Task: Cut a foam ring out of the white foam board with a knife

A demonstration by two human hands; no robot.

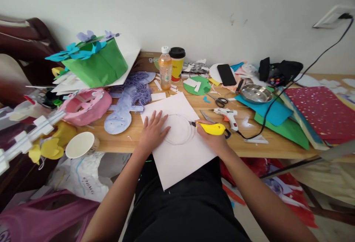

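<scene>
Right now the left hand point(153, 131) is lying flat near the middle of the frame, palm down, its fingers point(158, 118) released and spreading over the white sheet point(180, 160). The left forearm is rising from the lower left of the frame towards it. The right hand point(215, 140) is sitting just right of centre, its fingers clenching around a yellow knife point(212, 128). The knife is pointing left, and its tip is touching the right side of a faint circle point(179, 129) drawn on the sheet. The right forearm is coming in from the lower right corner.

The sheet is lying tilted on the front edge of the table point(249, 145), and its lower corner is hanging over the edge above the person's dark lap. A glue gun point(226, 114) is resting just beyond the right hand, with scissors point(219, 100) a little further back. A bottle point(165, 68) and a yellow cup point(176, 63) are standing upright side by side near the wall, above the sheet.

The right palm is hiding the underside of the knife, so the thumb's position is hard to make out. The blade is too small to see clearly. The circle's line is fading out on its left side near the left fingertips. The left edge of the frame is blurring and cutting off the clutter there.
</scene>
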